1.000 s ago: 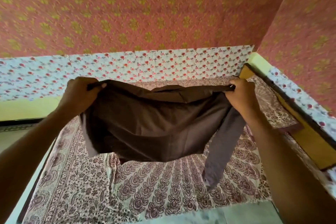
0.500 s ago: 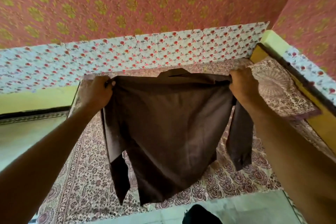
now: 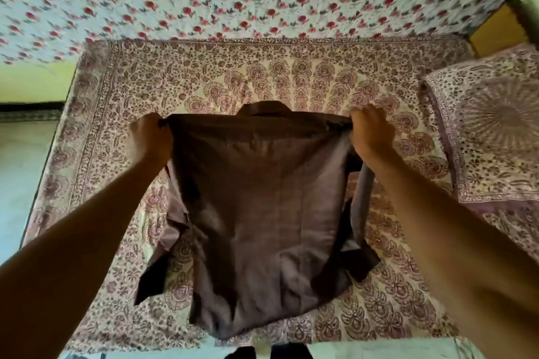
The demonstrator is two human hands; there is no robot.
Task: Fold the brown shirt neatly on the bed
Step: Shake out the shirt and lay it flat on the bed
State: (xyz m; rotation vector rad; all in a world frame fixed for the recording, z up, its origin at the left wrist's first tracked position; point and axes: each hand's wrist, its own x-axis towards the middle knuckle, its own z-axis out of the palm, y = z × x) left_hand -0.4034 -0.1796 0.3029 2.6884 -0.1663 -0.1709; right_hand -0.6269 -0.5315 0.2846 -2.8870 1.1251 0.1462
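Left hand [image 3: 148, 137] and right hand [image 3: 371, 132] each pinch a shoulder of the brown shirt [image 3: 262, 213], spread mid-bed [image 3: 96, 131], collar toward the far edge. Pillow [image 3: 493, 137] sits at the right edge.

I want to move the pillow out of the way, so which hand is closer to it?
Right. The right hand grips the shirt's shoulder on the side toward the pillow, with bare bedsheet between them. The left hand holds the opposite shoulder, the whole shirt away.
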